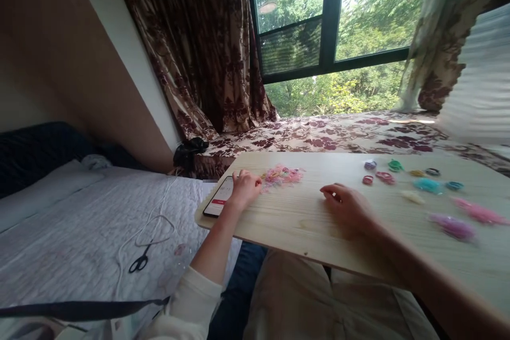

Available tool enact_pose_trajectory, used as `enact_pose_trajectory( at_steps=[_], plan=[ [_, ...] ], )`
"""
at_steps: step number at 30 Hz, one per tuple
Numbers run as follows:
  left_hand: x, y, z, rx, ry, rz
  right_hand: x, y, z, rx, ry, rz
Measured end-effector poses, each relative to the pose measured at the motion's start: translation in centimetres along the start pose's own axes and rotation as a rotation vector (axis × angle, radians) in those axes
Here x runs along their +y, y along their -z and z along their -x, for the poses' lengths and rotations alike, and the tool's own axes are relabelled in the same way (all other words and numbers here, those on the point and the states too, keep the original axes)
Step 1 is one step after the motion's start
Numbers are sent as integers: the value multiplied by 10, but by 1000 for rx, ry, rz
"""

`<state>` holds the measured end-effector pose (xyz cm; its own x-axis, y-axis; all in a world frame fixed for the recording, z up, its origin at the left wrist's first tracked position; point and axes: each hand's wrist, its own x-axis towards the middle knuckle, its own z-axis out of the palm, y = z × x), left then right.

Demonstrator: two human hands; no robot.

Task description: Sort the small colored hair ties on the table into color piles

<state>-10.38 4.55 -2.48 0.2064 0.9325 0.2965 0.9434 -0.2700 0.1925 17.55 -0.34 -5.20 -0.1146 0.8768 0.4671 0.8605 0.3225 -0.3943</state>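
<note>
Stretching sideways on the surface (287, 218), the pinkish pile (283, 174) sits just beside the left hand (247, 186), between it and the farther right hand (348, 204), both loosely curled, though I can't tell whether either holds anything.

Loose pile of sm. bands (283, 175), mostly pink, on tbl (285, 220).

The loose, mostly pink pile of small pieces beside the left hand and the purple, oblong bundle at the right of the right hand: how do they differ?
The mostly pink pile mixes several colours; the purple, oblong bundle looks purple throughout. The pile is spread loosely, with a ragged outline; the bundle is gathered into one long shape. Both lie on the pale wooden board.
</note>
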Motion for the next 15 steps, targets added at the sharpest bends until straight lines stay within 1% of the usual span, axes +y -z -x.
enact_pose_trajectory(
  at_steps=[3,8,12,15],
  plan=[
    [0,5,1,-37,-41,-39,3,-1,4,7,17,36],
    [5,12,2,-106,-109,-40,-2,-1,5,-13,12,81],
    [5,17,4,-92,-93,-61,-3,0,5,-38,-11,76],
    [4,16,6,-83,-46,-113,-3,1,5,-44,-21,70]
  ],
)
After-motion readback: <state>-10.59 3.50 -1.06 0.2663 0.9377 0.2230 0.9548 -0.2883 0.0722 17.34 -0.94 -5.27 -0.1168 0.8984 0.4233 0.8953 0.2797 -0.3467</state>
